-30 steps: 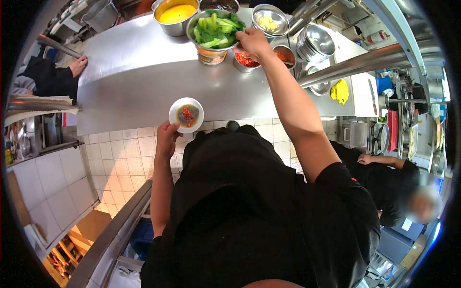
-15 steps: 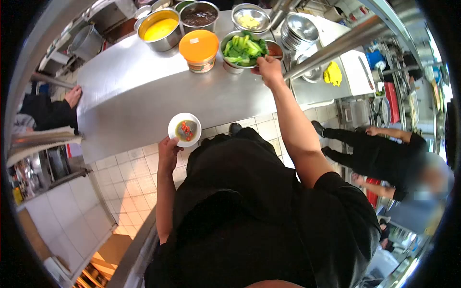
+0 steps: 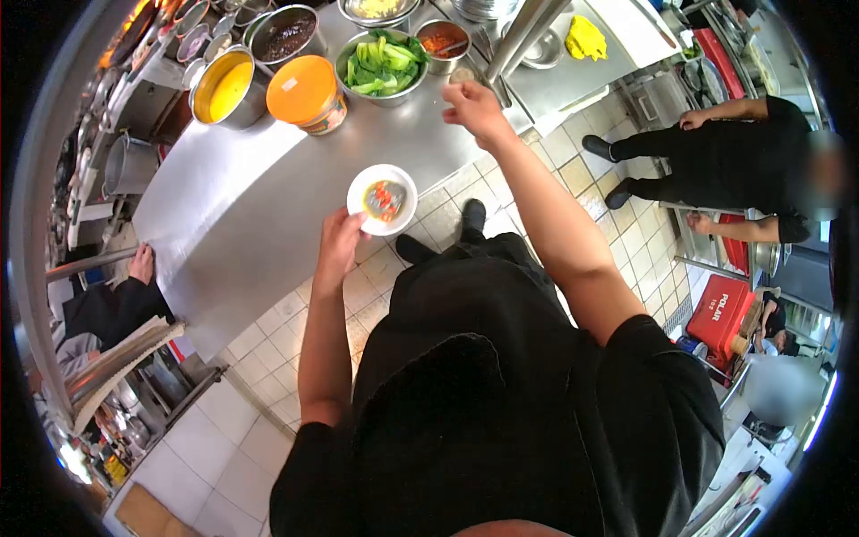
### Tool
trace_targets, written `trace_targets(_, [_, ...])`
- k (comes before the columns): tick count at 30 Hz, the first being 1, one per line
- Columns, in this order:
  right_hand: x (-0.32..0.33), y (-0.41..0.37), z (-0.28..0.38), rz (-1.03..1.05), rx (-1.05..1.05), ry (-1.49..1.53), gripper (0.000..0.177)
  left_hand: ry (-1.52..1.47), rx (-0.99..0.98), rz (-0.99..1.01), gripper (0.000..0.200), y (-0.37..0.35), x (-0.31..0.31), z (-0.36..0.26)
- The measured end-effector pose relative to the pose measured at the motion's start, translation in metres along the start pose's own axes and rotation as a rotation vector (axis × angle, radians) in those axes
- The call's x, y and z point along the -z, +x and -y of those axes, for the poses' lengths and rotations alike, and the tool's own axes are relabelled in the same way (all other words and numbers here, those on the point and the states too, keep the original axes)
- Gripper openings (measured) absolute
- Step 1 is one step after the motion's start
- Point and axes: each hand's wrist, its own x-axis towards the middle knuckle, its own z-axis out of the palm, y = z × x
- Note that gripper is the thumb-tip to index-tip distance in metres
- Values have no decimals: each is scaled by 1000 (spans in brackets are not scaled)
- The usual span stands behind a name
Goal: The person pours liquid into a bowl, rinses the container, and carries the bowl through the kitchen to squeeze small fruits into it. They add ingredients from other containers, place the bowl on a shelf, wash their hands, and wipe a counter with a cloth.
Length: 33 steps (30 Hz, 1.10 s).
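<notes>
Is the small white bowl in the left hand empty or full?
Partly filled: the white bowl holds red pieces in yellowish liquid, with bare white wall around them.

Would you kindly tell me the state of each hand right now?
Left hand: closed on the white bowl at its rim.
Right hand: fingers curled, nothing visibly held; whether fully closed cannot be told.

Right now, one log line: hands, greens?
left hand: holding white bowl at rim; right hand: fingers curled, nothing visibly held; greens bowl: on counter

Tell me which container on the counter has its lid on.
The orange-lidded tub, between the pot of yellow liquid and the bowl of greens; both are open.
</notes>
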Motion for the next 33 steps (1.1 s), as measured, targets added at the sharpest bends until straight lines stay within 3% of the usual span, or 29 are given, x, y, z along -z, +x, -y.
trace_targets(3, [42, -65, 17, 72, 60, -99, 24, 20, 63, 55, 27, 30, -28, -8])
trace_targets(5, [71, -103, 29, 146, 415, -552, 22, 36, 72, 69, 27, 47, -57, -14])
trace_targets(6, [78, -116, 38, 142, 413, -550, 22, 53, 88, 89, 27, 56, -72, -14])
trace_targets(9, [84, -146, 78, 234, 610, -1091, 32, 48, 114, 149, 27, 78, -123, -11])
trace_targets(10, [86, -143, 81, 249, 591, -1330, 25, 40, 126, 170, 27, 84, -141, -10])
trace_targets(15, [143, -141, 84, 411, 512, -1748, 22, 64, 201, 263, 27, 113, -219, 9])
trace_targets(18, [179, -136, 90, 305, 497, -1748, 23, 77, 207, 322, 27, 126, -255, 27])
trace_targets(20, [196, -137, 91, 375, 512, -1673, 23, 49, 212, 313, 28, 132, -275, 32])
trace_targets(24, [222, -139, 96, 310, 421, -1847, 22, 92, 193, 350, 29, 138, -300, 35])
trace_targets(26, [223, -141, 103, 414, 491, -1628, 24, 95, 187, 363, 29, 144, -307, 32])
trace_targets(28, [236, -137, 99, 423, 533, -1740, 21, 148, 185, 387, 30, 147, -308, 27])
trace_targets(30, [242, -138, 109, 263, 461, -1789, 25, 161, 184, 394, 29, 145, -312, 23])
trace_targets(31, [238, -138, 108, 246, 623, -1678, 24, 155, 190, 399, 29, 144, -313, 20])
trace_targets(32, [239, -138, 111, 237, 625, -1678, 24, 150, 190, 404, 29, 147, -314, 15])
trace_targets(33, [242, -142, 115, 285, 498, -1739, 24, 192, 178, 394, 30, 147, -313, 11])
